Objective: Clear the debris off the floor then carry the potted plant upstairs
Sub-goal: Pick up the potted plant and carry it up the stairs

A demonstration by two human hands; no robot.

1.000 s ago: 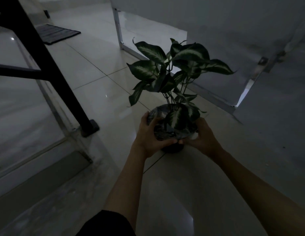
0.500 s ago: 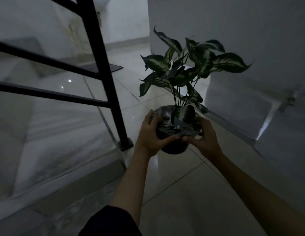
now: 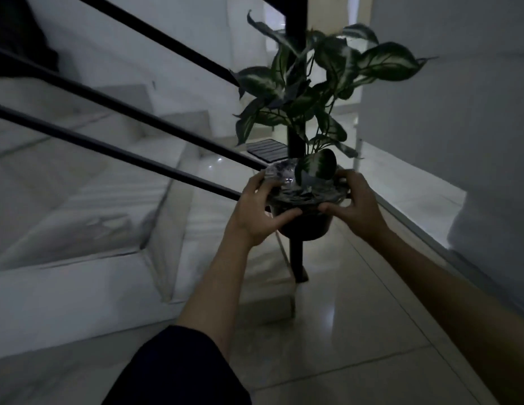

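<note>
At centre frame, both hands hold the potted plant (image 3: 301,206) up in the air, off the floor. Left hand (image 3: 259,210) wraps the left side of the pot rim, thumb over the near edge, fingers on the far edge. Right hand (image 3: 357,203) does the same on the right side, thumb on the near rim. Both are clenched on the pot, firm two-handed hold. Pot is dark, round, roughly upright; top surface looks like pale pebbles or wrap, too dim to tell which. Green-and-white variegated leaves (image 3: 328,80) spread above, one leaf hanging low over the pot top. Dark sleeve (image 3: 179,372) shows at near left, right forearm bare.

Behind the plant stands a black railing post (image 3: 296,252), its foot on the floor just beyond the pot. Black rails (image 3: 117,150) slant from upper left down toward the post. White marble stairs (image 3: 79,206) fill the left side. Glossy tiled floor (image 3: 357,331) runs near right to far. Dark striped mat (image 3: 266,149) lies far, left of the post. Pale wall (image 3: 459,112) on the right. Scene is dim, a bit blurred.
</note>
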